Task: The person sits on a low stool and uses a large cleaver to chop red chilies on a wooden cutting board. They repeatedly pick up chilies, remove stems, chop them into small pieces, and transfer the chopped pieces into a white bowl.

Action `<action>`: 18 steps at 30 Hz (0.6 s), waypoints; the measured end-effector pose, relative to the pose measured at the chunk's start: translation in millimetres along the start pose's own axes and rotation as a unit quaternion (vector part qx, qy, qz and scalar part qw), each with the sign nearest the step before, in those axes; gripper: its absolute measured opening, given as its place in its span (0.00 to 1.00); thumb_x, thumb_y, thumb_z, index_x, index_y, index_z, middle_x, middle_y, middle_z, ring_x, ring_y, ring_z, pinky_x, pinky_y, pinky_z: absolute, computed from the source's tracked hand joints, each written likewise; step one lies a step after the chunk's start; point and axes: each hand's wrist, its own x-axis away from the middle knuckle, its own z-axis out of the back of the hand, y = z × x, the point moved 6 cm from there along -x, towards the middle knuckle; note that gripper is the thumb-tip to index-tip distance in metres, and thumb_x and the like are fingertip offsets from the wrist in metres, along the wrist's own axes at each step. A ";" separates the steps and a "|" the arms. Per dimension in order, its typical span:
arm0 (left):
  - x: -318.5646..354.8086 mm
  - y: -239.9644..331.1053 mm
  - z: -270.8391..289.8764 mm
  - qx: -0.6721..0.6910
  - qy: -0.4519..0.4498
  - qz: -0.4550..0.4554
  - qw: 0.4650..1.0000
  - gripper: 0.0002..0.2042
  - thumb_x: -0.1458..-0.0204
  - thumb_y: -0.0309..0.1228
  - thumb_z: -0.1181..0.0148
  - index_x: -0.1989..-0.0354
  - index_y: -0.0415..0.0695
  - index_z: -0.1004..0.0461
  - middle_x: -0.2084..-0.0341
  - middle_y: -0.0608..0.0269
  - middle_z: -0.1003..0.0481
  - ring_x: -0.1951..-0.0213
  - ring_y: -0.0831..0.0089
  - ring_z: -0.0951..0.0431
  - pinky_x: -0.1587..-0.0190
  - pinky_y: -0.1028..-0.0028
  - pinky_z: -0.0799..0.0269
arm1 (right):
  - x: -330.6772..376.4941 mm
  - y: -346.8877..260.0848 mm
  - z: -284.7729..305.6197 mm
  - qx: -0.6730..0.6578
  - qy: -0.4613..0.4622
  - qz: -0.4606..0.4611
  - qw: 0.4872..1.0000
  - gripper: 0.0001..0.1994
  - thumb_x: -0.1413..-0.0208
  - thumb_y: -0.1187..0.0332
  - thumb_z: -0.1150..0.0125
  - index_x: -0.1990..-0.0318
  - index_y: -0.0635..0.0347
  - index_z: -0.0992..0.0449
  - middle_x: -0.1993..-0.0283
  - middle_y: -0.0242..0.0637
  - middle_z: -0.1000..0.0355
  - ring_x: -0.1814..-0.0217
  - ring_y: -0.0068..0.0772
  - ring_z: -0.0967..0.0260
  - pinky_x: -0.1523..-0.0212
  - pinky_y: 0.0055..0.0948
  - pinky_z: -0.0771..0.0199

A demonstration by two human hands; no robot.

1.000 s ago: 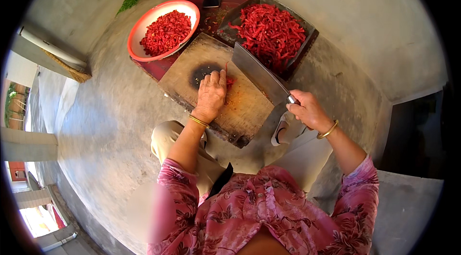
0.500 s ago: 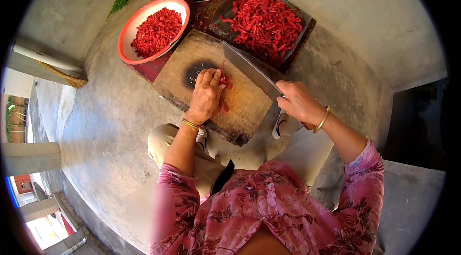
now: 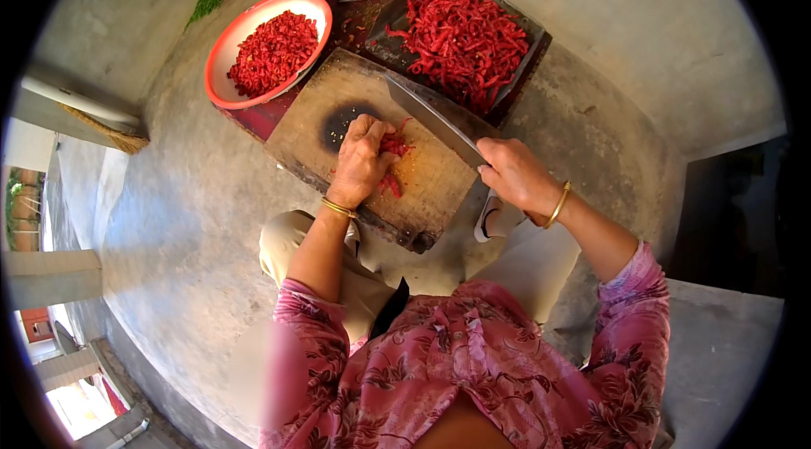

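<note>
On the floor, the wooden cutting board point(image 3: 372, 157) carries a small bunch of red chillies point(image 3: 393, 149) near its middle, pinned under the left hand point(image 3: 361, 163), fingers curled together on them. The right hand point(image 3: 517, 177), fingers clamped on the cleaver point(image 3: 435, 121), could nick those knuckles, since the blade stands just beside them. Since a second ago the cleaver has tilted closer over the chillies.

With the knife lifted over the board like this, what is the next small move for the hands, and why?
Probably bring the cleaver down on the red chillies just beside the left hand. That hand pins a small bunch on the wooden board, the right hand holds the blade raised above them, and the pieces look uncut. Fingertips should stay curled back.
</note>
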 end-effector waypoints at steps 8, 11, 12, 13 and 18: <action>2.5 9.6 -6.2 -0.052 0.032 0.004 0.998 0.17 0.68 0.26 0.31 0.68 0.42 0.29 0.70 0.57 0.34 0.64 0.56 0.30 0.62 0.65 0.32 | 15.9 6.3 1.0 -0.108 0.129 0.003 0.986 0.07 0.51 0.79 0.48 0.73 0.66 0.41 0.82 0.41 0.42 0.84 0.30 0.40 0.80 0.31 0.40; 2.3 9.3 -6.1 -0.055 0.035 0.003 0.998 0.15 0.66 0.29 0.31 0.69 0.42 0.29 0.71 0.57 0.35 0.64 0.57 0.30 0.62 0.64 0.32 | 24.1 1.9 3.3 -0.160 0.125 -0.028 0.979 0.07 0.49 0.79 0.49 0.73 0.64 0.41 0.81 0.32 0.43 0.83 0.18 0.41 0.82 0.26 0.41; 3.9 8.9 -6.6 -0.062 0.033 0.004 0.998 0.14 0.66 0.30 0.31 0.70 0.42 0.29 0.71 0.57 0.35 0.64 0.57 0.30 0.62 0.64 0.32 | 26.7 0.0 2.7 -0.169 0.119 -0.036 0.978 0.08 0.48 0.78 0.49 0.73 0.64 0.41 0.81 0.30 0.44 0.82 0.16 0.42 0.82 0.25 0.41; 4.1 8.6 -6.3 -0.069 0.032 0.005 0.997 0.14 0.65 0.31 0.32 0.70 0.42 0.28 0.71 0.57 0.35 0.63 0.57 0.31 0.62 0.64 0.32 | 26.6 -4.6 1.1 -0.164 0.106 -0.035 0.980 0.08 0.48 0.78 0.49 0.73 0.64 0.41 0.81 0.29 0.43 0.83 0.16 0.42 0.82 0.24 0.41; 4.0 13.2 -10.6 -0.115 0.038 -0.036 0.992 0.15 0.64 0.32 0.32 0.69 0.40 0.28 0.68 0.55 0.35 0.61 0.56 0.31 0.60 0.63 0.32 | 22.9 -17.6 -11.7 -0.206 0.058 -0.068 0.975 0.08 0.54 0.79 0.49 0.74 0.67 0.43 0.79 0.51 0.43 0.80 0.49 0.49 0.77 0.38 0.42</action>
